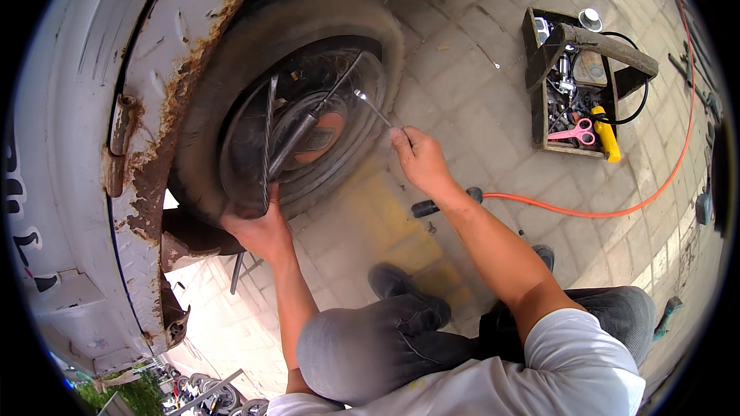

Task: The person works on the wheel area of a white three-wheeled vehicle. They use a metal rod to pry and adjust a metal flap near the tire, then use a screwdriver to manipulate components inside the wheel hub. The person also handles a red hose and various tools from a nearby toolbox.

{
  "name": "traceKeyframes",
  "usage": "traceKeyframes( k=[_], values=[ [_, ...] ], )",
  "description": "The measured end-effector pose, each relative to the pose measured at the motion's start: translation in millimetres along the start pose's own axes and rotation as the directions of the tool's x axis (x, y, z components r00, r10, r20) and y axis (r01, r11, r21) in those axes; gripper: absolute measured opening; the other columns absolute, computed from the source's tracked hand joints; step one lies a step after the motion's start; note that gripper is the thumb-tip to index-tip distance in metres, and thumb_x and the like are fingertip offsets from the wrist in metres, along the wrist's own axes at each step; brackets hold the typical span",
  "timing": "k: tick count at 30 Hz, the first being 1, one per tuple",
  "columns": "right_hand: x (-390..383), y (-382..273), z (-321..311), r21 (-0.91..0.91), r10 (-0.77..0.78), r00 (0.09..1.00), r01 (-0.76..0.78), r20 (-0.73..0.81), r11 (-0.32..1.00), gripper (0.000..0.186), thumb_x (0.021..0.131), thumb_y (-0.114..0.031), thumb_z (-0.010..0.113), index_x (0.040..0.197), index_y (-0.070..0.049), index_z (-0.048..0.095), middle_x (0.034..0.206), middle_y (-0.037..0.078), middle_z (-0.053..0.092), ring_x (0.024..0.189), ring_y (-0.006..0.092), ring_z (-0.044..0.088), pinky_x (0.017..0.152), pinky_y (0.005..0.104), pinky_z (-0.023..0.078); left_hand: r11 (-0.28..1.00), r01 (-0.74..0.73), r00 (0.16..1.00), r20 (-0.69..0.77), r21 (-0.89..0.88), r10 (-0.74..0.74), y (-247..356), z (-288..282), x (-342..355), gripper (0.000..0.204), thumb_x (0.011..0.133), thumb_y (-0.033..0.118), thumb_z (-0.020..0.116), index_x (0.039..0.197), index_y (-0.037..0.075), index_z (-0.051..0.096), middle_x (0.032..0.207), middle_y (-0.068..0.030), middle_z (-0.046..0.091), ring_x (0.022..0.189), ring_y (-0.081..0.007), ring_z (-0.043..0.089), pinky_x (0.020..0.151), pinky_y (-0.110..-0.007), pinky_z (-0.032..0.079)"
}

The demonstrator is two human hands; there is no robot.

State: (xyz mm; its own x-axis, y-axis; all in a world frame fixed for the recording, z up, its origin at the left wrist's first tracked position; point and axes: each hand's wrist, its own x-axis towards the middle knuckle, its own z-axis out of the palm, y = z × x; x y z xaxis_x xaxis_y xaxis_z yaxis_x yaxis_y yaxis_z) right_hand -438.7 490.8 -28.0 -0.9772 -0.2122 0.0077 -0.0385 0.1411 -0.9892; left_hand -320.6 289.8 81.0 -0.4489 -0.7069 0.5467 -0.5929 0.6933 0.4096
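Observation:
A large dusty tyre [370, 19] on a dark wheel rim [240, 156] stands beside the rusted vehicle body. My left hand [262, 227] is closed at the wheel's lower edge, around the lower end of a dark twisted bar [270, 127]. Across the wheel lies a long dark tool with a thin shaft and thicker handle [293, 142]. Beside the tyre's right side, my right hand [418, 158] grips a slim metal wrench [376, 112]. Its shiny head points at the wheel. My left fingertips are partly hidden.
On the right stands an open toolbox [532, 81] with pink scissors [574, 132] and a yellow-handled tool [606, 135]. An orange hose [570, 214] ends in a black handle [443, 203] near my right forearm. Rusty vehicle panels [181, 38] border the left. A thin rod [487, 57] lies on the paving.

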Motion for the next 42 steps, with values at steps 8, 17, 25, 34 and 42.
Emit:
traceKeyframes(
  k=[8,17,25,34,42],
  values=[
    [80.8,-10.1,-107.5,-0.463,0.040,0.979,0.058,0.200,0.884,0.028,0.093,-0.029,0.053,0.091,-0.003,0.064,0.078,0.022,0.061,0.075,0.0411,0.057,0.066,0.0479,0.043,0.991,0.025,0.999,0.051,-0.128,-0.019,-25.7,14.5,-14.7,0.063,0.072,0.029,0.083,0.104,-0.010,0.045,0.091,-0.0099,0.050,0.072,-0.0155,0.046,0.066,-0.028,0.043],
    [148.4,-53.2,-116.5,-0.611,-0.313,0.861,0.505,0.400,0.609,0.039,0.089,-0.040,0.056,0.080,-0.005,0.068,0.066,0.015,0.062,0.068,0.0369,0.060,0.060,0.0454,0.046,0.964,0.092,0.996,0.037,-0.248,-0.085,-54.4,30.2,-25.4,0.059,0.071,0.034,0.083,0.093,-0.004,0.044,0.077,-0.0047,0.042,0.068,-0.0173,0.041,0.063,-0.030,0.040],
    [118.1,-53.1,-91.2,-0.611,-0.245,0.944,0.329,0.219,0.720,0.037,0.087,-0.042,0.056,0.078,-0.009,0.070,0.073,0.014,0.066,0.073,0.0353,0.063,0.063,0.0465,0.049,0.976,0.104,0.994,0.046,-0.191,-0.097,-41.6,29.9,-26.8,0.060,0.071,0.037,0.083,0.090,-0.004,0.042,0.077,-0.0038,0.040,0.067,-0.0164,0.041,0.062,-0.030,0.041],
    [109.0,-93.7,-169.6,-0.501,0.068,0.783,0.327,0.619,0.801,0.029,0.093,-0.026,0.050,0.094,0.001,0.062,0.064,0.010,0.059,0.048,0.0235,0.052,0.045,0.0374,0.040,0.953,0.203,0.977,0.112,-0.224,-0.182,-53.1,33.0,-33.5,0.059,0.072,0.035,0.082,0.092,-0.005,0.043,0.081,-0.0061,0.044,0.069,-0.0164,0.044,0.063,-0.029,0.042],
    [11.0,-39.3,-140.3,0.326,0.333,0.733,-0.597,0.593,0.733,0.031,0.100,-0.030,0.042,0.092,-0.002,0.053,0.054,-0.004,0.031,0.042,0.0061,0.024,0.038,0.0228,0.023,0.967,0.134,0.991,0.050,-0.215,-0.126,-51.9,35.3,-32.1,0.055,0.074,0.032,0.081,0.083,-0.002,0.040,0.076,-0.0057,0.043,0.070,-0.0172,0.043,0.064,-0.030,0.042]
  ],
)
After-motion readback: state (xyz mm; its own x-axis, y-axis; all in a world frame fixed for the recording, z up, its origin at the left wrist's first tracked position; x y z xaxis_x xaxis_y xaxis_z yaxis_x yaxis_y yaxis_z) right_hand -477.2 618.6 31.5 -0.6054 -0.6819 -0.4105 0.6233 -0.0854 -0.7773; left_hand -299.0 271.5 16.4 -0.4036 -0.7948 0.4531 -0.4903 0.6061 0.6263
